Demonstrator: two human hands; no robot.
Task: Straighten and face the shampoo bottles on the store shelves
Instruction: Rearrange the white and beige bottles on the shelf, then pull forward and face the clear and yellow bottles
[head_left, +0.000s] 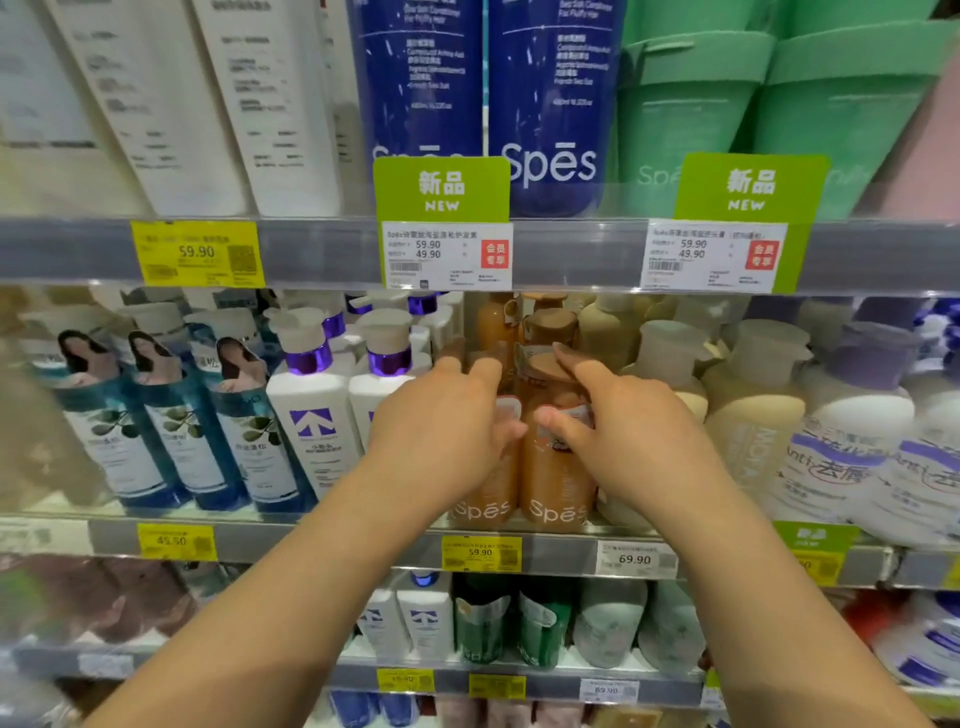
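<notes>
At the front edge of the middle shelf (363, 540), near its centre, two orange bottles (556, 478) marked "Spēs" are stood side by side, upright and touching, with their labels turned forward. The left hand (441, 421) is laid over the left of the two bottles, its fingers fairly straight and reaching back past the bottle's top, its thumb pointed toward the right one; whether the bottle is actually gripped cannot be told. The right hand (628, 426) is set against the right bottle, its fingers loosely spread, the forefinger raised beside the brown cap (545, 366) and the thumb pressed on the bottle's front. More orange and brown-capped bottles are seen behind these two, deeper on the shelf. To the left, white pump bottles (311, 415) with purple collars are lined up, and beyond them blue bottles (171, 441) bearing a picture of a woman. To the right, cream bottles (748, 426) and white bottles (852, 447) with purple print are ranged toward the shelf's right end. A yellow price tag (480, 553) reading 59.90 is fixed to the shelf edge directly below the orange pair. On the shelf above, dark blue bottles (550, 104), green tubes (691, 114) and white tubes (260, 104) are stood, with two green "NEW" signs (441, 189) clipped to its front rail.
</notes>
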